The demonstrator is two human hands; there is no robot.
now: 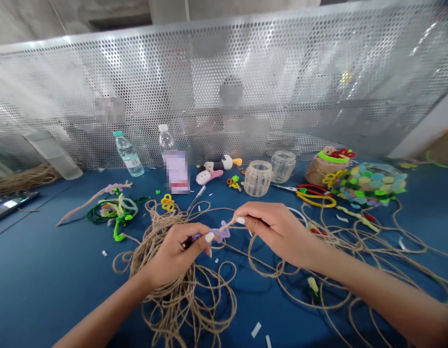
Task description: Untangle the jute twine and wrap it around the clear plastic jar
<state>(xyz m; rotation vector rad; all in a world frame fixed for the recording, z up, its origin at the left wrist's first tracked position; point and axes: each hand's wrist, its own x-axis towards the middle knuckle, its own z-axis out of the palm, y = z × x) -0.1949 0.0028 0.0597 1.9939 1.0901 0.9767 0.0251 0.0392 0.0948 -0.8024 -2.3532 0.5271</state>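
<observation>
Between thumb and fingers, my left hand (182, 249) pinches a lilac pipe-cleaner shape (223, 233) with small loops. My right hand (278, 232) is closed just to its right, thumb and forefinger pinching a strand of jute twine (229, 224) that meets the lilac piece. Part of the lilac piece is hidden by my left fingers. Beneath and around my left hand lies a loose heap of jute twine (187, 304). More twine loops run under my right wrist and forearm across the blue table (64, 270).
Two glass jars (258, 180) stand behind my right hand, near yellow-and-red-handled scissors (316, 195). Further right are a twine-wrapped jar (316, 169) and a button-covered bowl (376, 183). Water bottles (129, 154) and a phone (178, 186) stand by the perforated metal screen (209, 72). Green pipe cleaners (118, 212) lie left.
</observation>
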